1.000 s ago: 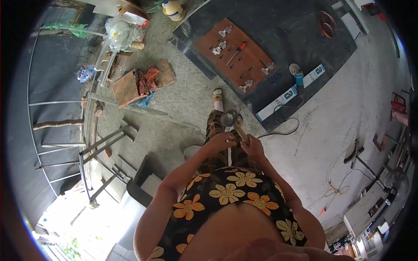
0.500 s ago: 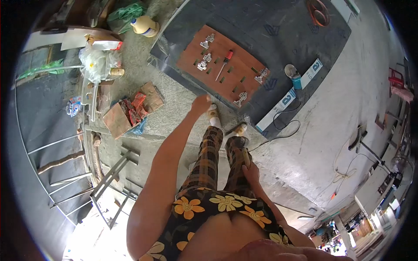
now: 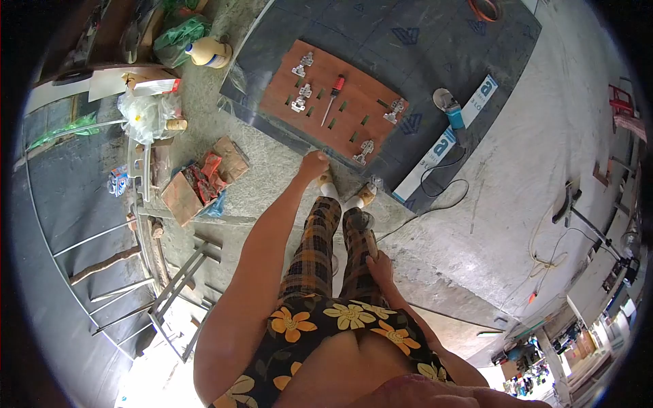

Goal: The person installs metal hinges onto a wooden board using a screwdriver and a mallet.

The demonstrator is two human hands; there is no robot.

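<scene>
My left hand (image 3: 315,164) is a closed fist at the near edge of the dark sheet, above my left foot; whatever may be inside it is hidden. By my right thigh, my right hand (image 3: 381,266) is closed around the light handle of a hammer-like tool (image 3: 371,243) with a dark, rounded head. Ahead of both hands lies a reddish-brown slotted board (image 3: 326,136). Several metal hinges (image 3: 300,97) rest near its two ends. A red-handled screwdriver (image 3: 337,86) lies across its middle.
On the dark sheet (image 3: 360,41) are a teal power tool (image 3: 453,115) with a disc, its cord, and white printed strips (image 3: 425,163). A yellowish jug (image 3: 209,52) and opened cardboard (image 3: 182,197) stand left. Metal frames (image 3: 170,285) are near left; coiled cord (image 3: 546,262) lies right.
The board and sheet sit slightly further left and up in view. My right foot has stepped forward. My right hand, still holding the tool, has shifted a little left; my left fist barely moved.
</scene>
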